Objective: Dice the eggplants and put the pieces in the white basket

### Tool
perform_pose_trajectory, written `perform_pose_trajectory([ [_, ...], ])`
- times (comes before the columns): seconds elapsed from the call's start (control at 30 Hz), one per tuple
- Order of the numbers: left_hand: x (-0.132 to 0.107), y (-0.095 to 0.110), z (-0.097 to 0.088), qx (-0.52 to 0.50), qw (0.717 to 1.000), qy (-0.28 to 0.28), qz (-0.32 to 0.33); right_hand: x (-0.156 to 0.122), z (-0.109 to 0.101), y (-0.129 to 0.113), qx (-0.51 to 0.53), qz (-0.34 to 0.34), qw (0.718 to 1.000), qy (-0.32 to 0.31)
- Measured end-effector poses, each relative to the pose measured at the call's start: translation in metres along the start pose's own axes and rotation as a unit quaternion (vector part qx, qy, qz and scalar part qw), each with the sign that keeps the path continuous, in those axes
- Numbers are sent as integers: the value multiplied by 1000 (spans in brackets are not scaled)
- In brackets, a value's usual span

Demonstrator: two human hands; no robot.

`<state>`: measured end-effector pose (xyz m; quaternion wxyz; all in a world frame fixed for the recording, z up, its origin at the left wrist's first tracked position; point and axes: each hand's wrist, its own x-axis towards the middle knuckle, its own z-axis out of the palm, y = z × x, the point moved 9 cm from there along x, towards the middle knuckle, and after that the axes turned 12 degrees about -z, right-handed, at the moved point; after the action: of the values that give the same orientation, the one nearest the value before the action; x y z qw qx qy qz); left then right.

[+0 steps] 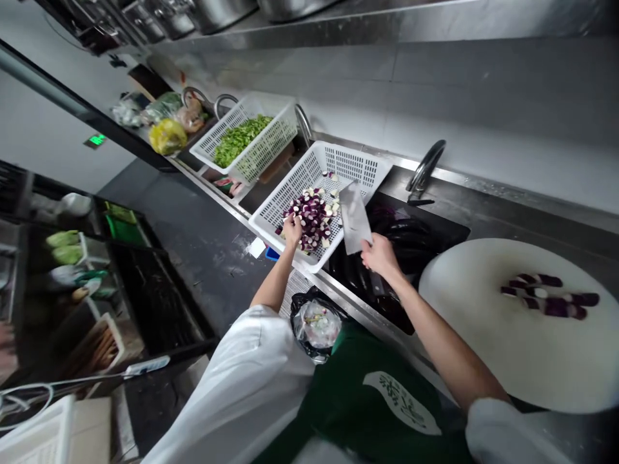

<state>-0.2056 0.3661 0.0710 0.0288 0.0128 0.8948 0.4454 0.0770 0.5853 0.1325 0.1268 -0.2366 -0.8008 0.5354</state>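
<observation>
My right hand (380, 254) is closed around the handle of a cleaver (354, 216). Its broad blade is raised at the right side of a white perforated basket (264, 222). Cut eggplant pieces (314, 219), purple-skinned with pale flesh, lie heaped inside. At the heap's near left edge is my left hand (292, 231), its fingers curled in against the pieces; what they grip, if anything, is hidden. Whole dark eggplants (406, 235) fill the sink under and beside the cleaver. On the round white cutting board (464, 322) at right lie cut eggplant lengths (546, 295).
Another white basket (261, 154) holds chopped greens (242, 138) farther left. A faucet (426, 169) rises behind the sink. Below the counter edge sits a black-lined bin (316, 322). Bagged goods (167, 135) stand at the far end, and a steel shelf (367, 29) runs overhead.
</observation>
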Motion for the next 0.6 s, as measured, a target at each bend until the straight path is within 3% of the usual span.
perform_pose_trajectory([
  [0.07, -13, 9, -9, -42, 998, 43, 36, -44, -33, 29, 56, 31, 997, 34],
  [0.13, -38, 36, -6, -95, 987, 73, 107, -102, -75, 61, 52, 56, 993, 87],
  [0.2, -75, 72, 17, -150, 969, 60, 186, -169, -120, 97, 14, 99, 981, 165],
  [0.23, -97, 91, 37, -168, 960, 28, 224, -205, -139, 117, -3, 137, 971, 194],
  [0.33, -179, 149, 122, -179, 916, -138, 332, -310, -183, 167, -8, 251, 918, 307],
  [0.43, -279, 190, 223, -131, 828, -336, 429, -390, -207, 195, 1, 322, 856, 404],
  [0.53, -368, 208, 318, -55, 723, -491, 484, -442, -214, 213, 24, 359, 807, 468],
  [0.6, -412, 216, 376, 2, 675, -552, 490, -460, -210, 226, 57, 363, 792, 487],
])
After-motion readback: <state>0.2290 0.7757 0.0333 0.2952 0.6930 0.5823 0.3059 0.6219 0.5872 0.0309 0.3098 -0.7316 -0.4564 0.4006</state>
